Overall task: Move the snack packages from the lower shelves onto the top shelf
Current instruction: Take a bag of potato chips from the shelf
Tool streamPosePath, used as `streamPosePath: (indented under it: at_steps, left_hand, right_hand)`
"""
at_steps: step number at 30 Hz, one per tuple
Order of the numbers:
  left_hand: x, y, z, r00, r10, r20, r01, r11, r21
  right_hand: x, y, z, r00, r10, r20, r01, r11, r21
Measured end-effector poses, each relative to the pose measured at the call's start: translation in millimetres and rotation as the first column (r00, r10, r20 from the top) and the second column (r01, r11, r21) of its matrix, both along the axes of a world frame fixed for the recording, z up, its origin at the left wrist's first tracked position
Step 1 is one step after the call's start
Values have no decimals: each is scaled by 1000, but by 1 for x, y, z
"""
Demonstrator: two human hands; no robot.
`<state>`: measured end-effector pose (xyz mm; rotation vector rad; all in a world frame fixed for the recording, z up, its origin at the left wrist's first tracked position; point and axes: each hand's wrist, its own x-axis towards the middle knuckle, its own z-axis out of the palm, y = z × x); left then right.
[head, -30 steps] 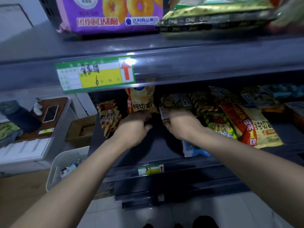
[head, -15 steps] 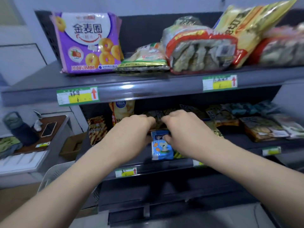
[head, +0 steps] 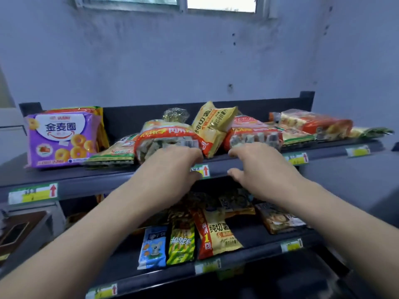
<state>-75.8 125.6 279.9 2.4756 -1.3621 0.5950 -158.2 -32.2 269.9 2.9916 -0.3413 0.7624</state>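
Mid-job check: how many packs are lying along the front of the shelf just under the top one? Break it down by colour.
Blue packet: 1
Green-and-yellow striped packet: 1
Yellow-and-red bag: 1
Brown packet: 1
Total: 4
More packs lie behind these, too hidden to count.

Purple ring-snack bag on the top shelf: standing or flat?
Standing. The purple bag sits on its bottom edge at the left end of the top shelf, printed front facing the camera.
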Motion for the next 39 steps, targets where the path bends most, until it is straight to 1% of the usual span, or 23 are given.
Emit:
streamPosePath:
  at_steps: [2,5,7,9,11,14,16,19,21,22,24,26,28,31,35,37,39]
  left_hand:
    - [1,-18,8,1000,1,-3,-1,1000,-18]
    - [15,-43,20,1000,21,-16,-23,996,-81]
    - [27,-57,26,998,54,-20,-56,991,-122]
    - [40,-68,30,996,82,-27,-85,987,-136]
    - [53,-76,33,994,102,-42,-107,984,-145]
    - [73,-83,38,992,92,-89,-107,977,-183]
    - [86,-86,41,990,112,-88,-126,978,-169]
    - [105,-92,42,982,172,-75,-175,984,-29]
    - [115,-97,41,978,199,-60,-194,978,80]
    - [119,-99,40,979,197,-59,-190,976,111]
    - [126,-105,38,980,185,-75,-175,976,132]
    - [130,-109,37,978,189,-90,-173,972,157]
    - [134,-112,35,974,190,-123,-166,969,181]
    - [139,-114,31,968,182,-170,-152,973,177]
    - [140,-116,29,968,168,-186,-150,983,108]
    - [139,-116,29,965,163,-205,-154,986,61]
    - [138,-116,29,958,164,-234,-165,986,16]
  right_hand:
    - [-1,-17,12,1000,-9,27,8,1000,14]
    - [13,-36,33,991,11,135,-22,997,77]
    - [32,-47,48,984,8,180,-28,994,109]
    - [54,-56,60,979,-1,204,-23,993,120]
    - [77,-63,69,981,-14,194,-18,987,162]
    - [108,-71,80,994,-54,97,24,958,287]
    - [123,-76,87,995,-100,11,90,934,346]
    - [141,-83,96,981,-95,-169,163,877,451]
    - [151,-87,99,950,-82,-302,236,822,518]
    - [155,-89,100,935,-82,-344,268,799,539]
    - [164,-92,100,920,-80,-383,302,765,568]
    - [170,-95,97,918,-68,-390,308,743,594]
    - [174,-96,94,929,-58,-365,289,732,617]
    - [176,-97,89,964,-62,-258,219,734,642]
    - [174,-96,86,993,-77,-93,119,767,630]
    - [171,-98,87,994,-101,-34,102,797,595]
    - [166,-102,90,989,-138,57,82,822,564]
